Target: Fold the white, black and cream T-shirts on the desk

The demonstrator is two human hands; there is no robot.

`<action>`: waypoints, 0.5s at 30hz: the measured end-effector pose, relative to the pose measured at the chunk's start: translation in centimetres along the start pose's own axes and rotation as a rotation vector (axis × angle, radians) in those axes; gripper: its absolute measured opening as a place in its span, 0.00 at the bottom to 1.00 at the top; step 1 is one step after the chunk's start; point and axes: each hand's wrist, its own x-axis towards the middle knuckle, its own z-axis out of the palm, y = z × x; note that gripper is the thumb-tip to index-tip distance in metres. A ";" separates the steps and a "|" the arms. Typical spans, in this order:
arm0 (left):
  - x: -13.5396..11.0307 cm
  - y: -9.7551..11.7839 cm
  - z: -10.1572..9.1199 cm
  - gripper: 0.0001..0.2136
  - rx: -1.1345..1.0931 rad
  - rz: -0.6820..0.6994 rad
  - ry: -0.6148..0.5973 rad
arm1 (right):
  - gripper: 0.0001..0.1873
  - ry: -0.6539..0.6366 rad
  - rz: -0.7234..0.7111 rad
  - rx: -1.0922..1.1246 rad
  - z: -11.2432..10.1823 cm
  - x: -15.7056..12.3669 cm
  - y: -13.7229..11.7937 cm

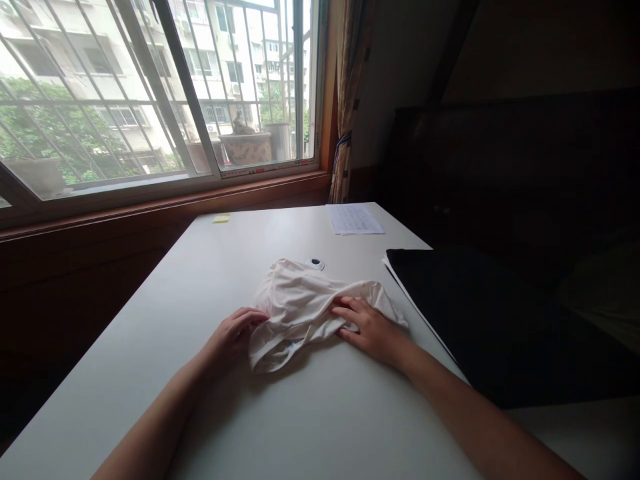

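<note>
A crumpled white garment [300, 300] lies bunched on the white table [310, 427], its cloth in loose folds. An open hem faces me at the lower left, with a small bluish mark inside it. At the garment's left edge, my left hand [237, 333] has its fingers bent together on the cloth; the thumb is hidden. My right hand [370, 330] rests on the right part of the garment, fingers spread apart over the folds and thumb lower down. What kind of garment it is cannot be made out.
Behind the garment is a round cable hole [315, 264]. A printed sheet [356, 219] and yellow sticky notes [221, 218] lie at the far end. A black sheet [500, 320] covers the right side. Beyond stand a barred window [210, 87] and a tied curtain [345, 120].
</note>
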 end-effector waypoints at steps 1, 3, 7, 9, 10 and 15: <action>0.0 -0.2 0.1 0.14 0.016 0.031 0.001 | 0.23 0.014 0.017 -0.019 0.1 0.1 0.4; 0.1 -0.6 0.2 0.16 0.047 0.073 0.002 | 0.21 0.030 0.026 -0.033 0.4 0.3 1.0; 0.1 -1.2 0.4 0.17 0.058 0.061 -0.007 | 0.21 0.064 0.000 0.027 0.4 0.8 1.7; 0.1 -1.4 0.4 0.16 0.060 0.022 -0.020 | 0.21 0.080 0.017 0.084 0.2 0.9 1.7; 0.1 -1.5 0.4 0.16 0.062 0.009 -0.027 | 0.21 0.090 0.037 0.113 0.1 0.9 1.7; 0.2 -1.7 0.2 0.25 0.067 0.021 -0.068 | 0.19 0.149 0.118 0.209 -0.2 0.9 1.5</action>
